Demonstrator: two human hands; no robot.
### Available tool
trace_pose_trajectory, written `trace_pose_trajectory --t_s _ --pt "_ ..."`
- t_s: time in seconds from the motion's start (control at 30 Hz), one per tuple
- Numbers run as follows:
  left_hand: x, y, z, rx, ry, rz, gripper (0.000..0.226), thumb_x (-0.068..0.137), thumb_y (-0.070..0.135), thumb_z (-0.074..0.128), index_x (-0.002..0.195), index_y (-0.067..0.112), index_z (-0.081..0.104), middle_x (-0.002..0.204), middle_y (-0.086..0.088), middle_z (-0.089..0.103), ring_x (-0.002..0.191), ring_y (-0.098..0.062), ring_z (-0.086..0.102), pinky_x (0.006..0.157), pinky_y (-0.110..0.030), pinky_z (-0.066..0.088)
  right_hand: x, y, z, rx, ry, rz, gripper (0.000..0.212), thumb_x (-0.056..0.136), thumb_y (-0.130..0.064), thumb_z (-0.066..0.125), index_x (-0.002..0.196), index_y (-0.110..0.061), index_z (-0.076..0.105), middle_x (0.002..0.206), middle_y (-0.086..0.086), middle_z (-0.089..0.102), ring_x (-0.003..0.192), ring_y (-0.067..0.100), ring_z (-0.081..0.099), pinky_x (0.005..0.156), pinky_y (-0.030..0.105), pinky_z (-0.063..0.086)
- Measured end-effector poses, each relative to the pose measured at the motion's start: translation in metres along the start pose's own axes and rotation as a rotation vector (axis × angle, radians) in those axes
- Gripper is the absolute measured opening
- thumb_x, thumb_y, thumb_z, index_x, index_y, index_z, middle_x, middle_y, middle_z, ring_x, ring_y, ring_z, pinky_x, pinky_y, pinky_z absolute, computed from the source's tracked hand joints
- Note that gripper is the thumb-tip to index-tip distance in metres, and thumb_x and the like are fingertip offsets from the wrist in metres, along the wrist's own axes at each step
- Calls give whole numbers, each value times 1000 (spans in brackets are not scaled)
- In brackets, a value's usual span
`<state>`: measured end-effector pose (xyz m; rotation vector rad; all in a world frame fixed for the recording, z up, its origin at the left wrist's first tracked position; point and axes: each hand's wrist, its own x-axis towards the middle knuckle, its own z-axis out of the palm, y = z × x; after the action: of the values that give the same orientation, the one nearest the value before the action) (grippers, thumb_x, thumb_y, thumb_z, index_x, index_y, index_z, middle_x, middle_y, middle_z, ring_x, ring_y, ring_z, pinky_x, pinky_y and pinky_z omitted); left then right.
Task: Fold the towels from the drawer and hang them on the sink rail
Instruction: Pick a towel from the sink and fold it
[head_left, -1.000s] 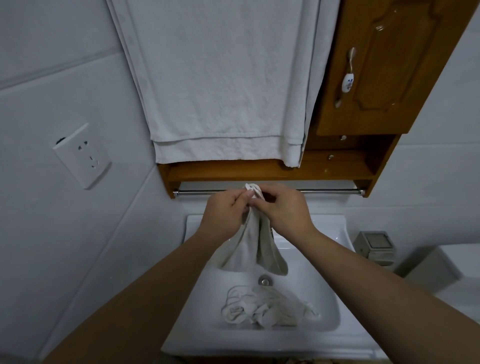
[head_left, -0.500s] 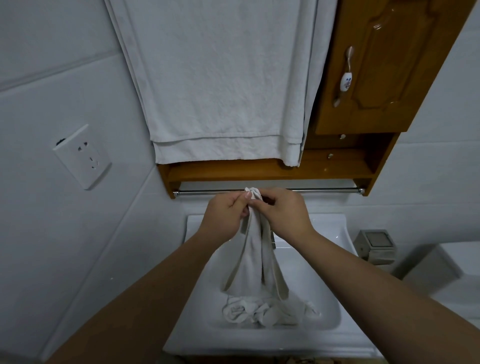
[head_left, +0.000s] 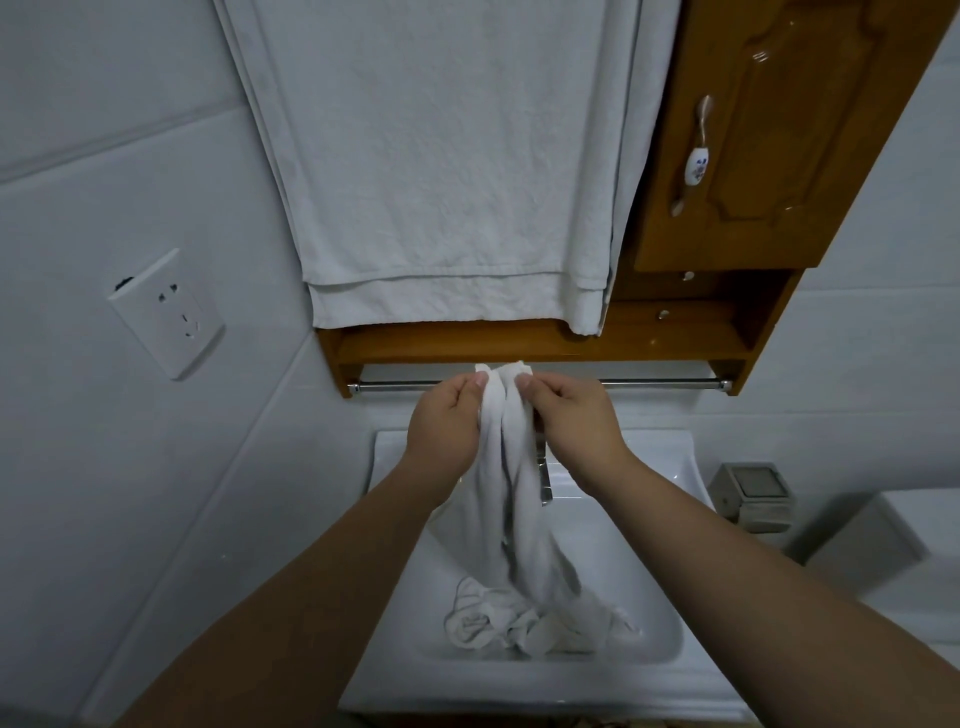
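Head view: left hand (head_left: 447, 421) and right hand (head_left: 571, 426) each pinch top edge of small white cloth towel (head_left: 511, 467), corners poking up just in front of chrome sink rail (head_left: 665, 384). Held high, likely so length hangs free for folding, with rail close for hanging. Towel's tail reaches down to crumpled white towel heap (head_left: 498, 623) in white ceramic basin (head_left: 649, 447). Against a second ago: hands higher, slightly further apart; towel let out longer, lower end then clear of heap.
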<state>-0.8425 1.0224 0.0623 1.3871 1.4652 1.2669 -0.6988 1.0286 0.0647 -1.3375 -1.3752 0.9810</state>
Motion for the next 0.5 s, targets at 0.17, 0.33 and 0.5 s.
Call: trace_pose_trajectory --t_s 0.17,0.33,0.5 --pt "4 1 0 18 81 -9 34 102 37 44 91 17 70 82 -2 69 79 -16 64 68 -27 48 13 1 -11 -25 276 35 45 96 -39 55 80 2 64 67 17 57 63 31 51 64 40 47" --pt "3 2 8 115 63 111 39 100 37 48 88 8 70 79 -17 66 77 -32 62 74 -50 52 -2 -7 -3 -244 209 -124 43 99 -35 57 65 -10 66 53 -3 54 50 15 46 54 31 35" --pt "3 6 12 152 87 161 35 100 36 50 88 14 74 78 -13 70 76 -29 64 72 -48 54 -8 -12 5 -316 229 -207 33 100 -39 55 84 -23 78 62 -5 67 60 12 60 57 27 44"
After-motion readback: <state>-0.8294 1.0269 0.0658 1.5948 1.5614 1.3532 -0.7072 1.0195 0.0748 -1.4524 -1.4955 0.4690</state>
